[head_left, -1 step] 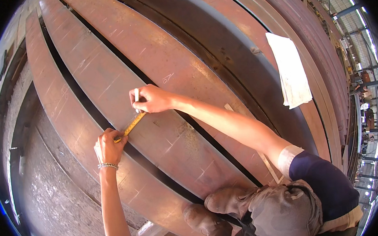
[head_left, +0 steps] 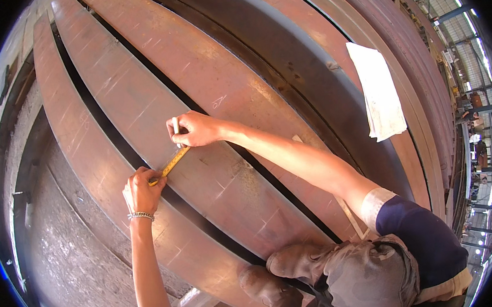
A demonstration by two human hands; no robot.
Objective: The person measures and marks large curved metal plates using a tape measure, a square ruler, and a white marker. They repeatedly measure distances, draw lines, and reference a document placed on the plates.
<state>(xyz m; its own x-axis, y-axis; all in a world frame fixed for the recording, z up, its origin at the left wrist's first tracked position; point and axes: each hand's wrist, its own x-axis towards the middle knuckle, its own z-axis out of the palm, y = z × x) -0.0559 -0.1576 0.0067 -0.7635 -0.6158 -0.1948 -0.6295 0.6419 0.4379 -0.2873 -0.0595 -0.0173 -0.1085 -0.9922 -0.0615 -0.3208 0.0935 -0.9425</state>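
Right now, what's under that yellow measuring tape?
A long metal plate shows on both sides of the yellow measuring tape. The strip directly beneath the tape is covered, and the left hand hides the tape's lower end.

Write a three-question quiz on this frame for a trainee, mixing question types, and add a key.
1. Multiple choice: What does the left hand hold?
A) A red hammer
B) A yellow measuring tape
C) A blue cup

2. True or false: The right hand holds a brown rope.

3. Fill in the blank: The wrist of the left hand wears a silvery, chain-like ____.

Key:
1. B.
2. False; it holds a short white stick.
3. Bracelet.
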